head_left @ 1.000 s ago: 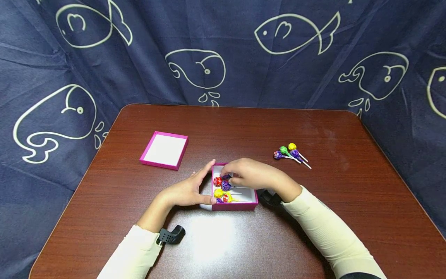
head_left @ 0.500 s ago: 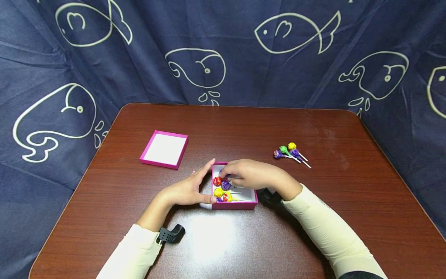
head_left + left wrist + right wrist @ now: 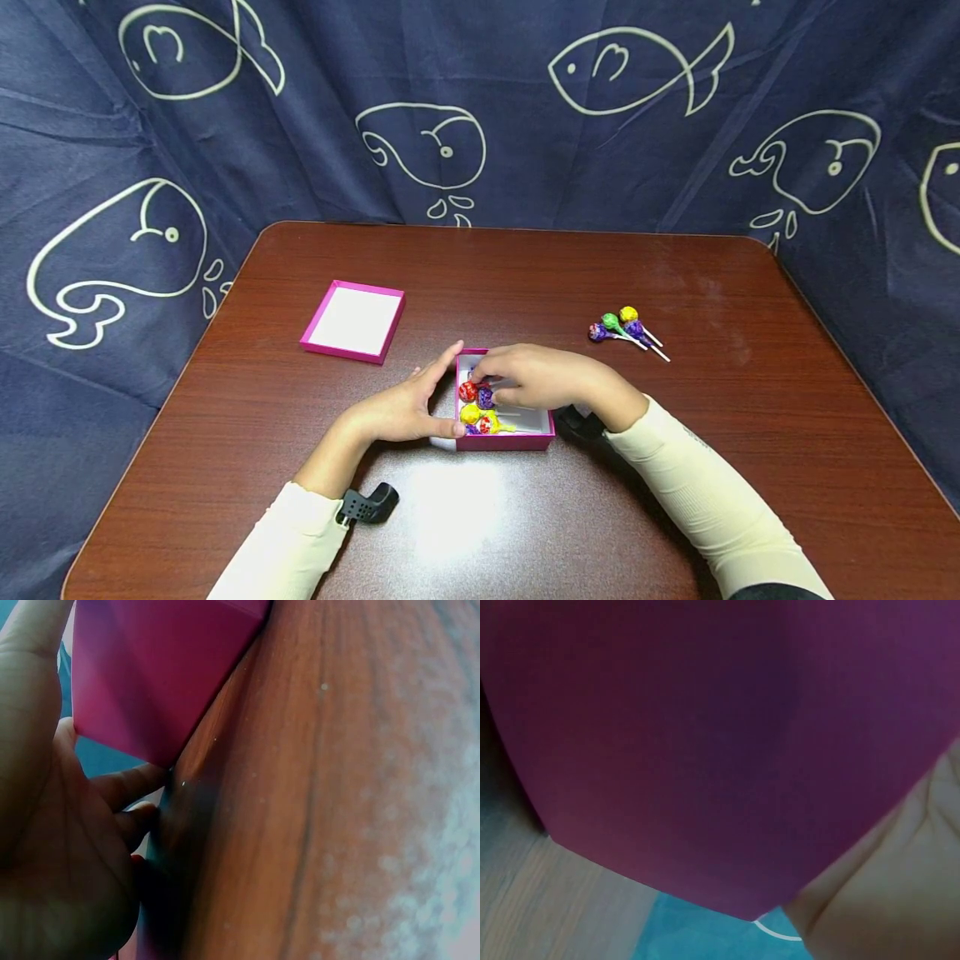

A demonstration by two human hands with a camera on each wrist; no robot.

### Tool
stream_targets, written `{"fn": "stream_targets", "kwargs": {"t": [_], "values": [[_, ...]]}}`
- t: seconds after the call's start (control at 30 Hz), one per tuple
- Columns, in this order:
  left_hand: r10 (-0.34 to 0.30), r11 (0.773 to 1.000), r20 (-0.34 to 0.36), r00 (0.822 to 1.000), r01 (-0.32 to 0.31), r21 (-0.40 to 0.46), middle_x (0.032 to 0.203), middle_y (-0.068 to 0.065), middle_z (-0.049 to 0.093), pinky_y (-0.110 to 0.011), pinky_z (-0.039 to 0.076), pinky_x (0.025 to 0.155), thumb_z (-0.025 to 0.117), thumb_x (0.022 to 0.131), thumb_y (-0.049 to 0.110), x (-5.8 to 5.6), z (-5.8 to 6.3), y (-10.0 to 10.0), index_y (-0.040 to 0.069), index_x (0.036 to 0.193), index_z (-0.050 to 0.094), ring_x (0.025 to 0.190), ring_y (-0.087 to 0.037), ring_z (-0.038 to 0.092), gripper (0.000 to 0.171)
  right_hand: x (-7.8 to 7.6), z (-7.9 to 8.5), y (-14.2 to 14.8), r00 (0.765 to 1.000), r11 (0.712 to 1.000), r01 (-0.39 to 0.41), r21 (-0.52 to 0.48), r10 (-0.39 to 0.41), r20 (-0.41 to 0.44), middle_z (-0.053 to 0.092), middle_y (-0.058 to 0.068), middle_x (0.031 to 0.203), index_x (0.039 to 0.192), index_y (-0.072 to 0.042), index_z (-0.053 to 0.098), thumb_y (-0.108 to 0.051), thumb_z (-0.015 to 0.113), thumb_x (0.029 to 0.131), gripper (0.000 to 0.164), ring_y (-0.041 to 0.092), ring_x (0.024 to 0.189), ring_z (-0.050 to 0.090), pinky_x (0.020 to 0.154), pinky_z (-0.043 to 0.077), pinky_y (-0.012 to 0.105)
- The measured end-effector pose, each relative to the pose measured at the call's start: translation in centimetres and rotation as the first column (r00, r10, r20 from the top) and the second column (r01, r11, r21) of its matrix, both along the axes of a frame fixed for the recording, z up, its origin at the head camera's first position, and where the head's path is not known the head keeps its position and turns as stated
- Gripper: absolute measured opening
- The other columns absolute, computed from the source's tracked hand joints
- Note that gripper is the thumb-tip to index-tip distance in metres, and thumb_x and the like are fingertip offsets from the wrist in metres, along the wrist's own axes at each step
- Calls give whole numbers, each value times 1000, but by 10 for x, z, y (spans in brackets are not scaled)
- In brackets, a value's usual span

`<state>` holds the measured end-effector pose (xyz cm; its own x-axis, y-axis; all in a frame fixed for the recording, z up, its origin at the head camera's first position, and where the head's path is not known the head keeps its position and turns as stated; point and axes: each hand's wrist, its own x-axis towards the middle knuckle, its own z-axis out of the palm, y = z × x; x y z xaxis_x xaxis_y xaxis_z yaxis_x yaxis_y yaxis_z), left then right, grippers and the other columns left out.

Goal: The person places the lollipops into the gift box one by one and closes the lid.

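Note:
The pink box (image 3: 504, 443) sits in front of me with several wrapped lollipops inside. Among them are a red lollipop (image 3: 468, 392), a purple lollipop (image 3: 486, 398) and a yellow lollipop (image 3: 470, 414). My left hand (image 3: 401, 412) spans the box's left side, thumb at the near corner and fingers toward the far corner; the left wrist view shows them beside the pink wall. My right hand (image 3: 543, 375) reaches over the right wall, its bent fingertips among the red and purple lollipops. I cannot tell whether it pinches one. The right wrist view is mostly filled by the box's outer wall.
The box lid (image 3: 356, 321), pink with a white inside, lies at the back left of the brown table (image 3: 480, 275). A small group of lollipops (image 3: 628, 327) lies at the right. Behind the table hangs a blue curtain (image 3: 517, 67) with fish drawings.
My right hand's fingertips have shifted slightly inside the box, and the purple lollipop seen between them earlier is now mostly hidden behind them. My left hand has stayed at the box's side.

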<state>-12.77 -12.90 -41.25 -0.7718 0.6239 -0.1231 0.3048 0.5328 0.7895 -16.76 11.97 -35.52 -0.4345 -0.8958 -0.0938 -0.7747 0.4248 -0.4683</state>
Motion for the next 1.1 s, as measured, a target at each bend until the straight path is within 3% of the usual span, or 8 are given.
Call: {"fn": "stream_targets", "kwargs": {"t": [0.53,0.83,1.1], "values": [[-7,1000,-15,1000,7,16,164,-13,15,-59,3,117,79,83,41,0,1,1,17,161,3,148,-37,12,111,2,-4,-3,1000,999,8,-37,-8,-2,63,3,108,116,-9,66,-5,63,88,29,21,92,59,85,48,33],[-5,1000,-13,1000,5,14,164,-12,15,-60,4,117,79,83,42,0,3,1,21,161,2,149,-36,12,112,2,-2,-3,1000,1000,20,-23,-20,1,67,2,108,120,-8,66,-10,65,91,29,20,91,60,86,49,35],[-6,1000,-11,1000,6,8,164,-12,15,-59,4,117,79,83,42,0,3,0,22,161,1,149,-33,12,112,1,-1,-1,998,996,14,-91,-19,-55,69,5,104,116,-5,68,-10,66,92,24,20,89,62,85,50,36]]}}
